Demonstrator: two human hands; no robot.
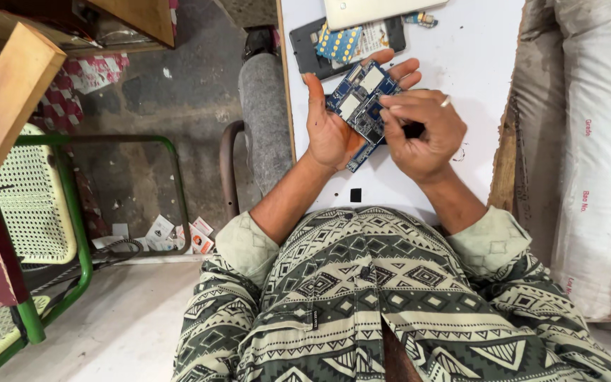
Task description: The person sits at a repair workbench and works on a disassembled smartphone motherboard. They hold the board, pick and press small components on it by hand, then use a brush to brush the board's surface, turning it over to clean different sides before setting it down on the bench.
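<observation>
While the left hand lies half open, cradling a blue circuit board on its palm and fingers above the white table, the right hand curls its fingertips against the board's lower edge.

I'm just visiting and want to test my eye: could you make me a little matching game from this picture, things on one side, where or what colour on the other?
Things:
1. circuit board
2. ring
3. chair frame
4. sack

Descriptions:
A. green metal, left of the person
B. blue, resting in the left hand
C. white, beside the table's right edge
D. on a finger of the right hand

Pairs: 1-B, 2-D, 3-A, 4-C
</observation>
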